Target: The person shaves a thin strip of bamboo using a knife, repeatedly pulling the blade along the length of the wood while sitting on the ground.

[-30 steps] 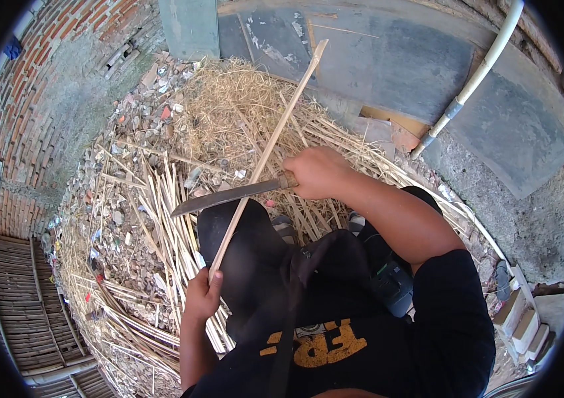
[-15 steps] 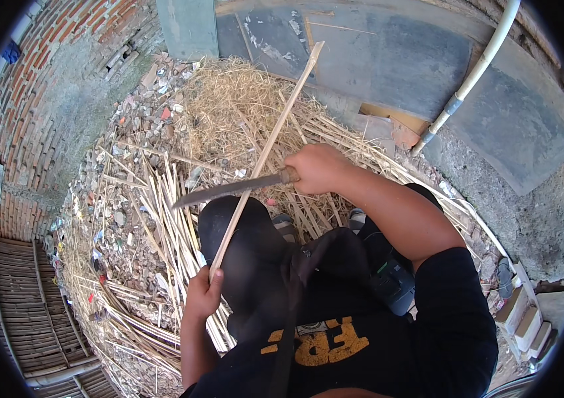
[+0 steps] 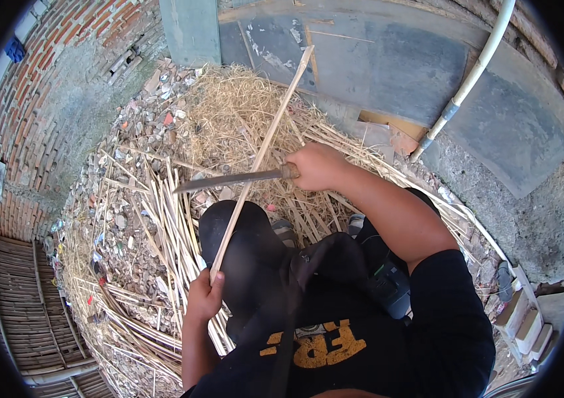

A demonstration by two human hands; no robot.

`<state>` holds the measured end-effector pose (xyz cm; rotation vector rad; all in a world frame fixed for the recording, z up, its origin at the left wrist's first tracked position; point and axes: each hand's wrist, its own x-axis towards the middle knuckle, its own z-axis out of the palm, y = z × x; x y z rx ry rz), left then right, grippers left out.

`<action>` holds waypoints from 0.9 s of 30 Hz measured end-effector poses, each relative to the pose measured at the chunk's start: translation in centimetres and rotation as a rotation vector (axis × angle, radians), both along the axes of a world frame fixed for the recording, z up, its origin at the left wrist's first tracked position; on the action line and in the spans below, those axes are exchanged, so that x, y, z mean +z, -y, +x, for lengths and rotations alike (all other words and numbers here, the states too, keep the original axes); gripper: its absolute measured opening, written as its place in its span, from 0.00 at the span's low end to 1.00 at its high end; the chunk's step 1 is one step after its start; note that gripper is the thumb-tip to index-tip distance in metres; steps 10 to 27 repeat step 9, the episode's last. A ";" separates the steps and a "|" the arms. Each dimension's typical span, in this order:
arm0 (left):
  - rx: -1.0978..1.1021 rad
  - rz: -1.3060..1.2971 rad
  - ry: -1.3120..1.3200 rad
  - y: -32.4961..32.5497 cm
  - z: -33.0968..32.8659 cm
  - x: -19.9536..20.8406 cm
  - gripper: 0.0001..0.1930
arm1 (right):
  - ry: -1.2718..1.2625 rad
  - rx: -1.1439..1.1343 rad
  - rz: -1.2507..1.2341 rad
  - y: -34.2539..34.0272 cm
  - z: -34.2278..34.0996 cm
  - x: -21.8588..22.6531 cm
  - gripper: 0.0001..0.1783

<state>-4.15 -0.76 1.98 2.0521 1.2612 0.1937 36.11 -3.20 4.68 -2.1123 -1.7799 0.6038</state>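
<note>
A long pale bamboo strip [image 3: 272, 131] slants up and away from me across my left knee. Its near end is gripped by my left hand [image 3: 203, 296], the thumb lying along it. My right hand [image 3: 318, 167] is wrapped round the handle of a machete [image 3: 229, 180]. The long dark blade points left and crosses the strip around its middle, seemingly touching it. Most of the handle is hidden inside my fist.
Left of my knee lies a pile of split bamboo strips [image 3: 166, 222] on rubble. Curly shavings [image 3: 229, 113] are heaped ahead. A brick wall [image 3: 37, 119] stands left, grey panels [image 3: 388, 60] at the back, a white pipe [image 3: 477, 73] at right, and a woven bamboo panel [image 3: 20, 298] lower left.
The machete blade has turned slightly toward level against the strip. The strip's far end has shifted a little left and nearer. Both hands keep their grips.
</note>
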 end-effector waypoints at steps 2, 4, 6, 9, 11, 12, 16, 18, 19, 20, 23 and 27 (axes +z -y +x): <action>0.007 0.030 -0.023 0.2 0.4 0.2 0.28 | 0.086 0.058 0.028 0.2 -0.5 -0.4 0.11; 0.004 0.026 -0.019 0.1 0.3 -0.3 0.28 | 0.163 0.121 0.055 -0.3 0.1 -1.0 0.10; 0.026 -0.002 0.011 0.1 0.8 -0.3 0.27 | -0.091 -0.037 -0.028 -1.2 3.2 -2.3 0.13; -0.013 0.151 -0.150 -0.3 -0.1 -0.5 0.26 | -0.033 -0.096 0.000 -2.0 5.2 -3.3 0.20; -0.013 0.151 -0.150 -0.3 -0.1 -0.5 0.26 | -0.033 -0.096 0.000 -2.0 5.2 -3.3 0.20; -0.013 0.151 -0.150 -0.3 -0.1 -0.5 0.26 | -0.033 -0.096 0.000 -2.0 5.2 -3.3 0.20; -0.013 0.151 -0.150 -0.3 -0.1 -0.5 0.26 | -0.033 -0.096 0.000 -2.0 5.2 -3.3 0.20; -0.013 0.151 -0.150 -0.3 -0.1 -0.5 0.26 | -0.033 -0.096 0.000 -2.0 5.2 -3.3 0.20; -0.013 0.151 -0.150 -0.3 -0.1 -0.5 0.26 | -0.033 -0.096 0.000 -2.0 5.2 -3.3 0.20; -0.013 0.151 -0.150 -0.3 -0.1 -0.5 0.26 | -0.033 -0.096 0.000 -2.0 5.2 -3.3 0.20; -0.013 0.151 -0.150 -0.3 -0.1 -0.5 0.26 | -0.033 -0.096 0.000 -2.0 5.2 -3.3 0.20; -0.013 0.151 -0.150 -0.3 -0.1 -0.5 0.26 | -0.033 -0.096 0.000 -2.0 5.2 -3.3 0.20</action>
